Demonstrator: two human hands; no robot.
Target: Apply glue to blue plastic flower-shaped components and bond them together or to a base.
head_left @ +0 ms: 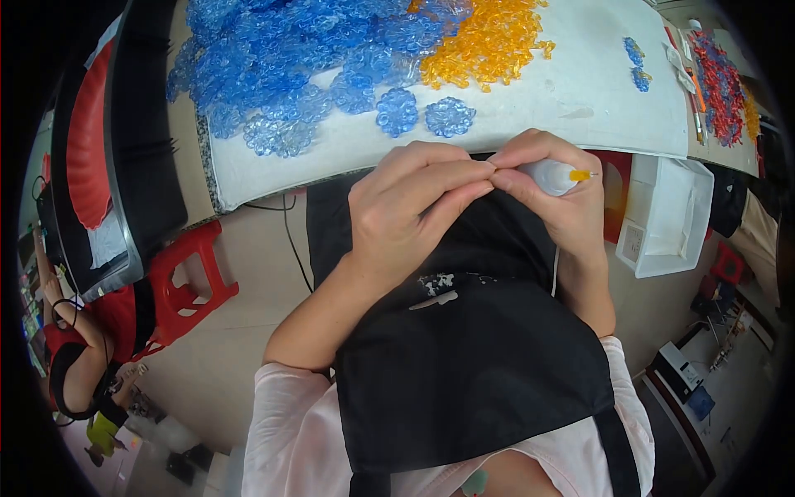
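My left hand (414,195) is closed in a pinch near the table's front edge. Its fingertips meet those of my right hand (563,182), and whatever small thing sits between them is too hidden to make out. Tucked in my right hand is a translucent white squeeze bottle (546,176) with a yellow nozzle pointing right. Just beyond the hands lie two blue, clear plastic flower shapes (450,117), (397,112) on the white tabletop (580,91). Behind them spreads a large heap of blue flower pieces (281,58), beside a pile of small amber-yellow pieces (489,45).
Two small blue-and-yellow pieces (638,66) lie at the table's right. A white plastic bin (667,215) hangs by the right edge. Red pieces (720,83) are heaped farther right. At left stand a red stool (190,282) and a black case with a red fluted thing (89,141). Other people are nearby.
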